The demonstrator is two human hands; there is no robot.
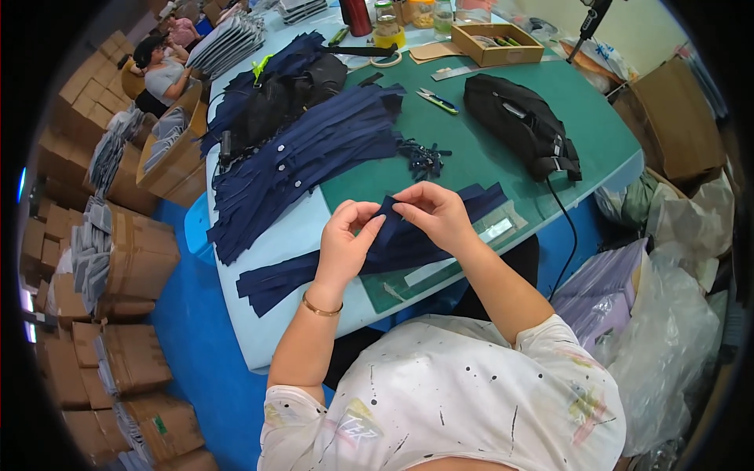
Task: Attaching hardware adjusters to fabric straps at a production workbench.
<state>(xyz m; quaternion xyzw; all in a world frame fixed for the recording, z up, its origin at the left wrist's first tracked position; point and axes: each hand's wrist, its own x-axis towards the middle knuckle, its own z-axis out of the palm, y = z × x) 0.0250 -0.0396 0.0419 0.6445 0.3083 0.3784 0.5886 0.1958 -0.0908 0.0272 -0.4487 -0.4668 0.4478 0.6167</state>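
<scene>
Both of my hands are raised over the near edge of the table, facing each other with thumb and fingertips brought together. My left hand (349,235) and my right hand (437,217) pinch the upper end of a navy fabric strip (386,207) between them. Under the hands, more navy strips (294,276) lie in a long band across the table edge. Beyond them spreads a big heap of navy strips (314,145), with small white round pieces on it. A small pile of dark scraps (424,159) sits just past my fingers.
Green-handled thread snips (437,101) rest on the green cutting mat (463,149). A black bag (522,122) lies to the right, with a cord hanging off the edge. A wooden tray (496,45) and jars stand at the back. Cartons (141,259) fill the left; another person sits far left.
</scene>
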